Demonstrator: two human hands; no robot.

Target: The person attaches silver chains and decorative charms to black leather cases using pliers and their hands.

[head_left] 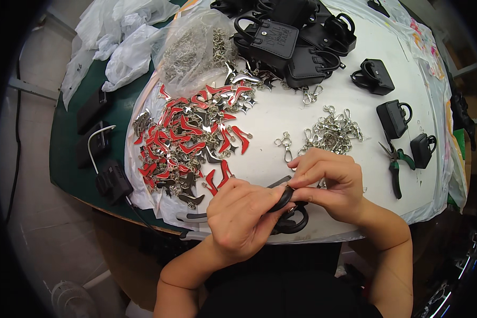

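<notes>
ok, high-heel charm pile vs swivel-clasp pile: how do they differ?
Colour: the high-heel charm pile mixes red, dark and silver; the swivel-clasp pile is all silvery.
Size: the charm pile spreads wider; the clasp pile is smaller.
Position: the charm pile lies further left; the clasp pile sits just beyond the right hand.
Both: loose heaps of small, shiny pieces.

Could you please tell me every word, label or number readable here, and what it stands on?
Black handbag atop the pile: lettering on its front, which I won't copy out.
White plastic: a small dark mark, too small to read surely.
Any others are too small or blurred.
</notes>
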